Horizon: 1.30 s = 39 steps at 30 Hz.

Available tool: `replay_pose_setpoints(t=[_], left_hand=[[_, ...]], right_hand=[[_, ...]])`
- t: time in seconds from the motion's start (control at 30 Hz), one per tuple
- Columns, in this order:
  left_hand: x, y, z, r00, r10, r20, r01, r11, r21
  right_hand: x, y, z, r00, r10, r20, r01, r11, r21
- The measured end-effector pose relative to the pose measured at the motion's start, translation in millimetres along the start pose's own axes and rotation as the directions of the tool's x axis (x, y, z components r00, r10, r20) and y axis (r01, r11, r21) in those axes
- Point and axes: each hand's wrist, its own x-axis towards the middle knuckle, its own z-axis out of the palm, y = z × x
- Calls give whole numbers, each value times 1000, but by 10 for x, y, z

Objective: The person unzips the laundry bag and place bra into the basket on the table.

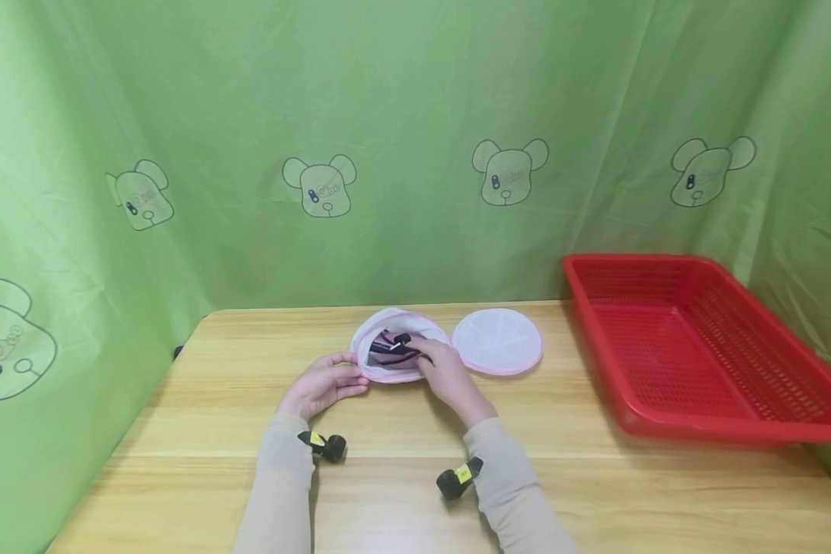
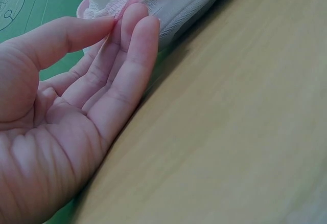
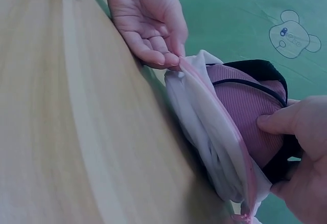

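Note:
A white mesh laundry bag point(image 1: 370, 327) with pink zip trim lies on the table, its mouth open and its round lid point(image 1: 497, 341) folded out flat to the right. My left hand point(image 1: 322, 385) pinches the pink edge of the mouth between thumb and fingertips, at the left side. Inside the mouth sits a ribbed pink bra point(image 3: 242, 106) with black bands and straps. Thumb on the pink cloth, my right hand point(image 1: 450, 377) grips the bra at its black edge. Part of the bra is hidden by the bag wall and this hand.
A large red plastic basket point(image 1: 672, 362) stands on the right side of the wooden table point(image 1: 388, 477). Green curtains point(image 1: 415, 254) printed with bear faces hang behind the table and along both sides. Both wrists carry small black cameras.

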Motion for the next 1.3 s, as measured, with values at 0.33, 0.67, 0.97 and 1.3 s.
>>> replay_pose_setpoints(t=[0.33, 0.67, 0.97, 1.3], left_hand=[[-7, 14, -5, 1000, 3, 5, -3, 1000, 1], [5, -6, 4, 1000, 8, -8, -8, 1000, -14], [-7, 17, 5, 1000, -5, -6, 5, 1000, -5], [-10, 13, 3, 1000, -2, -18, 2, 1000, -2]], right_hand=[[-2, 26, -94, 999, 44, 1, -44, 999, 31], [8, 65, -160, 999, 53, -4, -53, 996, 73], [19, 94, -210, 999, 34, -11, -33, 995, 92], [16, 77, -285, 997, 67, -29, -61, 983, 175]])
